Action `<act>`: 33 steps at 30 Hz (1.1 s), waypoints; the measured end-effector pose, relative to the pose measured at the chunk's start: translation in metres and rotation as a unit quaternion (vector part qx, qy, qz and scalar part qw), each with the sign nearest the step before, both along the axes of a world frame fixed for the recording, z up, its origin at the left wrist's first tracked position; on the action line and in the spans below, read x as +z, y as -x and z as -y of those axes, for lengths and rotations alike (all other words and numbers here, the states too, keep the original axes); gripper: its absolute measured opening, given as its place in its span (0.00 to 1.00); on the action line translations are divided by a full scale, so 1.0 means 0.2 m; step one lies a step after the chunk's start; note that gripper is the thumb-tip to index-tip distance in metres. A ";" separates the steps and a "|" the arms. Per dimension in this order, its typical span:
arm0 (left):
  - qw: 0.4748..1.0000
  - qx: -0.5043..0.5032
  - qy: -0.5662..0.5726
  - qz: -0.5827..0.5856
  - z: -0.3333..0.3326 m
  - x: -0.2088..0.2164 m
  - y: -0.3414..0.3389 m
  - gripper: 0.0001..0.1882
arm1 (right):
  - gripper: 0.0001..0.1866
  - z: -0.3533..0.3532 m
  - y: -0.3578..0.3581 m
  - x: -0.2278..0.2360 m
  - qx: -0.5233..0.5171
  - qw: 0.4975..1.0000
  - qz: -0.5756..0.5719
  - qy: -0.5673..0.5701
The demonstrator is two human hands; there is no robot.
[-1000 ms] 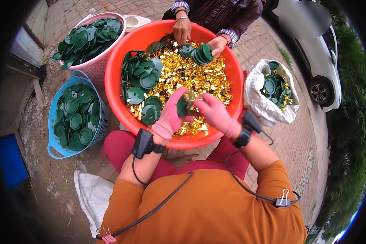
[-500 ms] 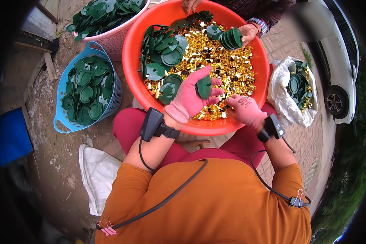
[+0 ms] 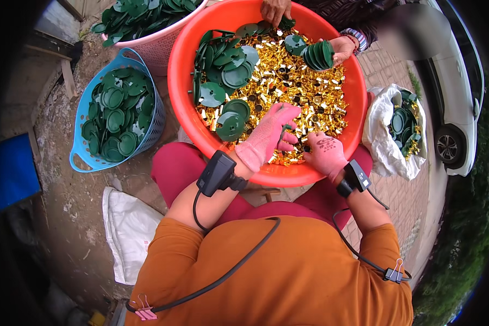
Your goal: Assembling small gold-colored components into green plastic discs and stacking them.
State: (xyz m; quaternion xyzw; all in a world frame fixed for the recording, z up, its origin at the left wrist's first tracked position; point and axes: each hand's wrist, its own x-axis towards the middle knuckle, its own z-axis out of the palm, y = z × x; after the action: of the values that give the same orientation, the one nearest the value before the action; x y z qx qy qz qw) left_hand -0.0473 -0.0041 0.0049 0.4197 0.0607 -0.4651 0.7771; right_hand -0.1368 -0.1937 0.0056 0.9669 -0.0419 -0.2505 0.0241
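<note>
A large orange-red basin point(image 3: 180, 103) stands before me, holding shiny gold pieces point(image 3: 288, 81) and green plastic discs point(image 3: 237, 76). Over its near part, my left hand point(image 3: 269, 133) in a pink glove curls around a green disc point(image 3: 284, 130), of which only a thin edge shows. My right hand point(image 3: 326, 154), also gloved in pink, is just right of it, low at the near rim beside the gold pieces. Its fingers are bent together at the tips, and what they hold, if anything, is hidden. Loose green discs point(image 3: 231, 125) lie left of my left hand.
Across the basin, another person's hand point(image 3: 342, 50) holds a stack of green discs point(image 3: 318, 55); their other hand point(image 3: 276, 11) is at the far rim. A blue basket point(image 3: 157, 122) and pink basket point(image 3: 146, 51) of discs stand left, a white sack point(image 3: 375, 127) right. A car point(image 3: 451, 81) is beyond.
My left hand has turned from open palm-up to curled, hiding most of the disc. My right hand stays near the near rim. The other person's far-rim hand has moved right and lower.
</note>
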 end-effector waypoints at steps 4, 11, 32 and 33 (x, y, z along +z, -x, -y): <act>1.000 0.011 -0.007 0.012 0.00 0.01 0.00 0.24 | 0.18 -0.01 0.00 0.01 0.012 0.999 -0.021 0.023; 1.000 0.010 -0.005 0.012 0.00 -0.02 0.01 0.22 | 0.18 -0.01 -0.02 -0.02 -0.021 0.997 -0.065 0.028; 0.984 0.018 0.142 -0.102 0.02 -0.14 0.09 0.16 | 0.17 -0.23 0.03 0.11 -0.057 0.855 0.270 -0.439; 0.989 0.021 0.122 -0.080 0.02 -0.14 0.09 0.17 | 0.17 -0.25 0.04 0.15 -0.079 0.858 0.245 -0.445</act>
State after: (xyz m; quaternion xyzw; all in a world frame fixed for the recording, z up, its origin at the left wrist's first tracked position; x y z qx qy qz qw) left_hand -0.0654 -0.0075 -0.0223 0.2819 0.0741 -0.4849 0.8246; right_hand -0.1449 -0.1439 0.0357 0.8983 -0.0068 0.0010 -0.4392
